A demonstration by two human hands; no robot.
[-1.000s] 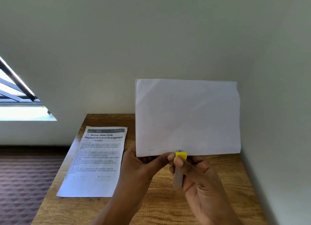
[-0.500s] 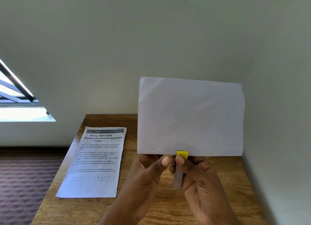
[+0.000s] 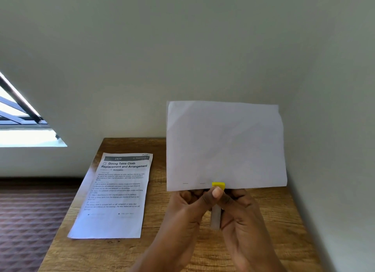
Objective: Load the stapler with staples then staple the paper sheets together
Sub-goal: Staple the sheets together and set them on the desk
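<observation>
— Head view: the stapler [image 3: 216, 214] is clasped by both hands above the wooden table [image 3: 263, 231], its yellow tip [image 3: 218, 185] set on the lower edge of the upright paper sheets [image 3: 225, 145].

— And the fingers?

— Curled tight — left hand [image 3: 188, 208] and right hand [image 3: 241, 212] are closed round it, left thumb pressed by the tip. Two staples are seen beside it; a printed sheet [image 3: 115, 194] is laid flat, left.
</observation>
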